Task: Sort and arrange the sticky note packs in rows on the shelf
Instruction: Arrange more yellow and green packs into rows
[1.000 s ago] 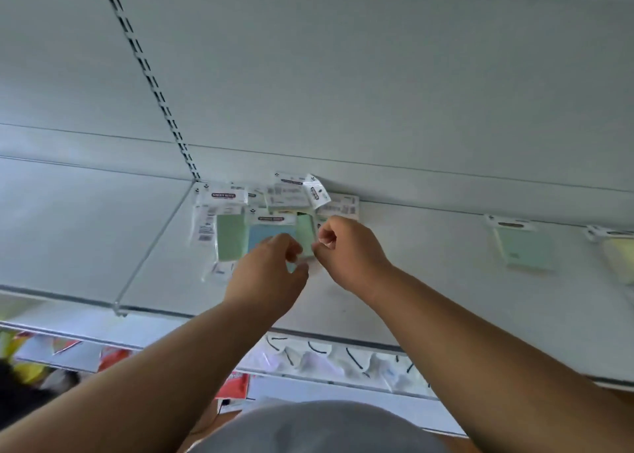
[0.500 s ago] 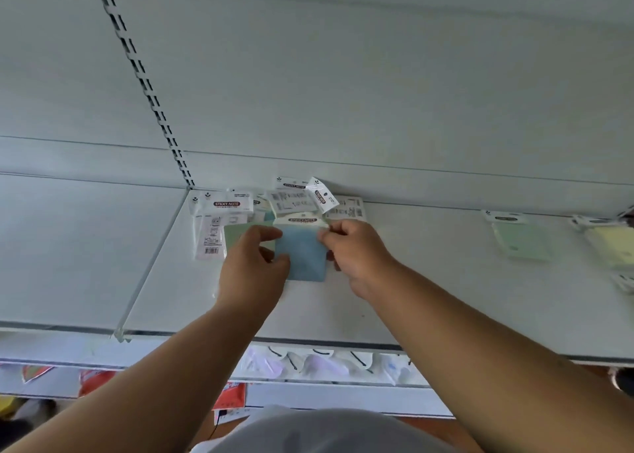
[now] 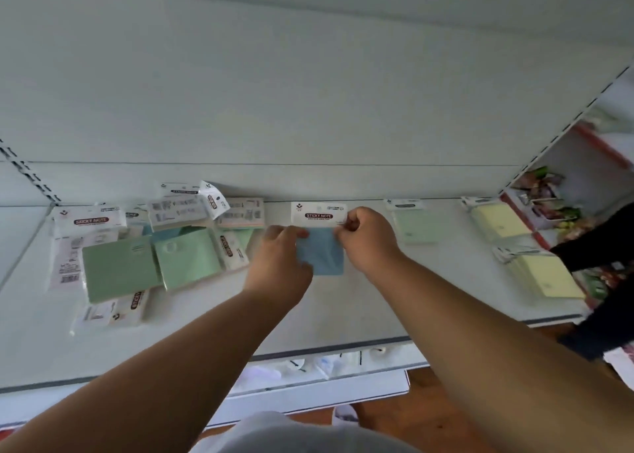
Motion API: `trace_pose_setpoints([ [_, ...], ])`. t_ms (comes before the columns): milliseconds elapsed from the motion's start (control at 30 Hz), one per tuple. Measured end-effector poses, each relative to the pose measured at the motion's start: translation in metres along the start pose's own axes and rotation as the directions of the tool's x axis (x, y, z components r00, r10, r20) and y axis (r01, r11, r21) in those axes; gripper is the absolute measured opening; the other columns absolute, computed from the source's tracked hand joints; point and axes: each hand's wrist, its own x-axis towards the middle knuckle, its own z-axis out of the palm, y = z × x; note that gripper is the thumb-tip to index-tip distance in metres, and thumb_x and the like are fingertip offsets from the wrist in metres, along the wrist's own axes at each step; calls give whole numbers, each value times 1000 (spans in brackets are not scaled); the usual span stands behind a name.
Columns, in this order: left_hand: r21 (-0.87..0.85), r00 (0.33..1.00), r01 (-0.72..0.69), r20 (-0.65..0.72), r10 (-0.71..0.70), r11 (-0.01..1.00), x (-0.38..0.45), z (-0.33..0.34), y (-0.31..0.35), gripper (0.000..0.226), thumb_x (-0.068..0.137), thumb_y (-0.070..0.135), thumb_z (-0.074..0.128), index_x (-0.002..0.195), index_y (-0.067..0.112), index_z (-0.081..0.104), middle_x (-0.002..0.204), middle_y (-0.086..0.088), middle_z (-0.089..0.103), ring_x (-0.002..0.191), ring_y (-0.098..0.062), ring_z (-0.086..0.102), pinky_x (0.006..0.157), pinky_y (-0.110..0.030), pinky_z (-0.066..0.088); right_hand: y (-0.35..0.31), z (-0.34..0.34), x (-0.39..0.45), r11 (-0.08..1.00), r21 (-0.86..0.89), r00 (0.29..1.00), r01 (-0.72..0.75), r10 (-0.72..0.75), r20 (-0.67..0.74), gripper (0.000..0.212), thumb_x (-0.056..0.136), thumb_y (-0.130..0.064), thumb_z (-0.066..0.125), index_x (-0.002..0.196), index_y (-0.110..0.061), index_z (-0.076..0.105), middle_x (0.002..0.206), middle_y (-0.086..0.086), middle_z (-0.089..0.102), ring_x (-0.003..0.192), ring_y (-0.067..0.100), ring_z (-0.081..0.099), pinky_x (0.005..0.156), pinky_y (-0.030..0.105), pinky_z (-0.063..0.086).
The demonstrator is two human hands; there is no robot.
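1. Two hands are pinching the blue pack (image 3: pixel 320 254): I am seeing the left hand (image 3: pixel 279 264) gripping its left edge and the right hand (image 3: pixel 367 238) nipping its upper right corner, just under the white header.
2. It is lying on the shelf (image 3: pixel 343 308) near the back wall, between the pile (image 3: pixel 154 246) on the left and the green pack (image 3: pixel 420 224) on the right.
3. I am worrying that it is sitting slightly forward of the green pack; letting go here could be leaving the row crooked.
4. The left wrist is hovering near the pile; I judge a careless withdrawal could be dragging loose packs sideways.
5. The yellow packs (image 3: pixel 521 246) are lying well apart, so they are facing little risk.
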Motion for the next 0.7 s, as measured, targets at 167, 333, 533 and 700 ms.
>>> trace_pose_setpoints([
  [167, 95, 997, 79, -13, -78, 992, 45, 31, 29, 51, 76, 8, 64, 125, 23, 57, 129, -1, 44, 108, -23, 57, 88, -26, 47, 10, -16, 56, 987, -162, 998, 17, -8, 56, 2, 80, -18, 61, 81, -17, 60, 85, 3, 65, 87, 29, 63, 68, 26, 39],
  [333, 190, 990, 139, -8, -140, 972, 68, 51, 42, 45, 76, 11, 63, 120, 17, 62, 128, -8, 44, 108, -29, 56, 95, -32, 48, 23, -12, 79, 979, -205, 998, 7, 4, 58, 25, 79, -23, 62, 102, -13, 57, 101, 9, 69, 97, 31, 64, 78, 33, 49],
  [533, 223, 979, 145, -174, -106, 964, 45, 47, 32, 33, 82, 21, 64, 115, 19, 62, 122, -3, 50, 113, -25, 49, 90, -32, 43, 17, -9, 60, 909, -318, 962, 270, -270, 46, 33, 82, -20, 65, 109, -12, 48, 108, 10, 60, 98, 32, 59, 77, 35, 45],
  [700, 282, 937, 221, -328, -122, 934, 12, 3, -4, 28, 83, 27, 64, 110, 21, 64, 121, -2, 55, 113, -27, 52, 92, -34, 41, -10, 16, 29, 840, -233, 866, 490, -438, 243, 16, 89, -28, 60, 96, -16, 52, 99, 5, 55, 92, 26, 55, 70, 30, 37],
])
